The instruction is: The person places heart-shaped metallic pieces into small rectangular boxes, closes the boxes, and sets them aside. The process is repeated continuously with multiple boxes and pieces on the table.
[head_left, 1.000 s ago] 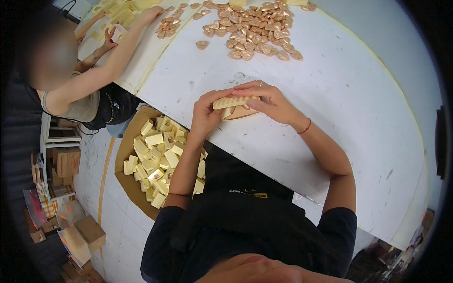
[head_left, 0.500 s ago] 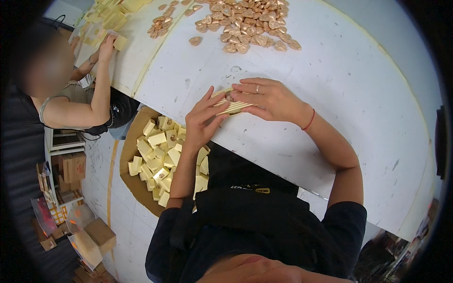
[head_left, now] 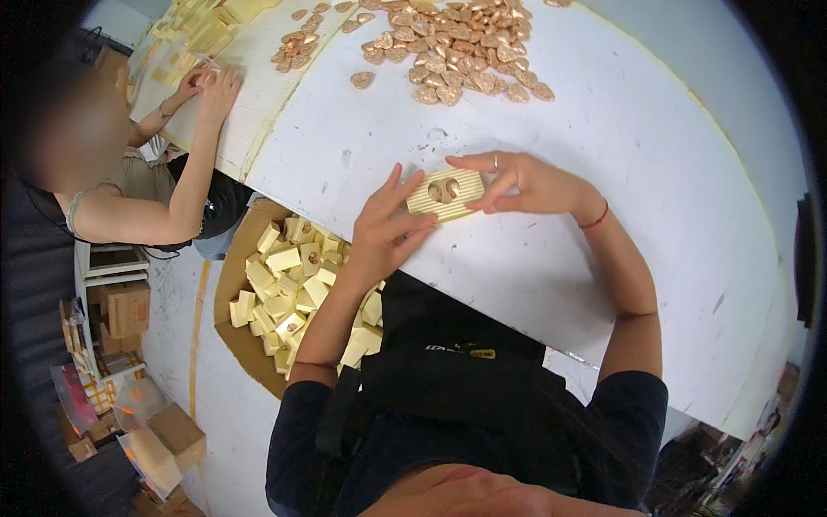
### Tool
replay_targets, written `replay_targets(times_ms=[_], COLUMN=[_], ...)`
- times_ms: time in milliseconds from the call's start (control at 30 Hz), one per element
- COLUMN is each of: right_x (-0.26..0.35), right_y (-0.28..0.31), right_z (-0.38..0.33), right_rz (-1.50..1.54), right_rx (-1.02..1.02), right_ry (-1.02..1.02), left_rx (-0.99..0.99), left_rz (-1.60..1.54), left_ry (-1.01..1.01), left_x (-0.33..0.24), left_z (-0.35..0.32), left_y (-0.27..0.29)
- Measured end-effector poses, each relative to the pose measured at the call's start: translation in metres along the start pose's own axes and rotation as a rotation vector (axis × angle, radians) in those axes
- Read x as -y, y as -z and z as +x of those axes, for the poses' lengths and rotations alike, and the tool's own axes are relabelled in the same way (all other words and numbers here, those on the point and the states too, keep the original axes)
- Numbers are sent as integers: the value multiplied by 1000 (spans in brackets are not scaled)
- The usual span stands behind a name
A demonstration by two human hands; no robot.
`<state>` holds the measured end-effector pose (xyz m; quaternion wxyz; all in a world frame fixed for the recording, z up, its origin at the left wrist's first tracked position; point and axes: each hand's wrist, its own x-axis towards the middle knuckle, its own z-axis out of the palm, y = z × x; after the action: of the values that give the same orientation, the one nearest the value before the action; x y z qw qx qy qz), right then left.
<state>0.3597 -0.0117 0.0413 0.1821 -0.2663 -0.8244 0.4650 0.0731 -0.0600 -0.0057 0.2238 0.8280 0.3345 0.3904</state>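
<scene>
A small pale yellow ribbed box point(head_left: 446, 193) with a heart-shaped window sits between my hands over the white table point(head_left: 655, 198). My left hand point(head_left: 388, 231) holds its near left end with fingers spread. My right hand point(head_left: 521, 183), with a ring and a red wrist cord, pinches its right end. A heap of gold foil heart-shaped pieces point(head_left: 452, 52) lies at the far side of the table.
A brown carton point(head_left: 233, 284) full of several pale yellow boxes point(head_left: 289, 289) stands on the floor below my left arm. Another person point(head_left: 129, 181) works at the far left, hands on flat yellow box blanks point(head_left: 202, 30). Cardboard boxes point(head_left: 129, 308) crowd the left floor.
The box has turned from edge-on to face-up, its heart window now showing. My hands shifted slightly nearer. The other person's hands drew together on the far left.
</scene>
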Motion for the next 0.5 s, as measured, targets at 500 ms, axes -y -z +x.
replay_targets(times_ms=[500], right_x=[-94], right_y=[163], right_z=[212], right_rz=[-740], right_rx=[-1239], right_ry=[-152], left_rx=[-656], left_rz=[286], left_ry=[697], left_x=[-32], left_z=[-180], left_y=[118])
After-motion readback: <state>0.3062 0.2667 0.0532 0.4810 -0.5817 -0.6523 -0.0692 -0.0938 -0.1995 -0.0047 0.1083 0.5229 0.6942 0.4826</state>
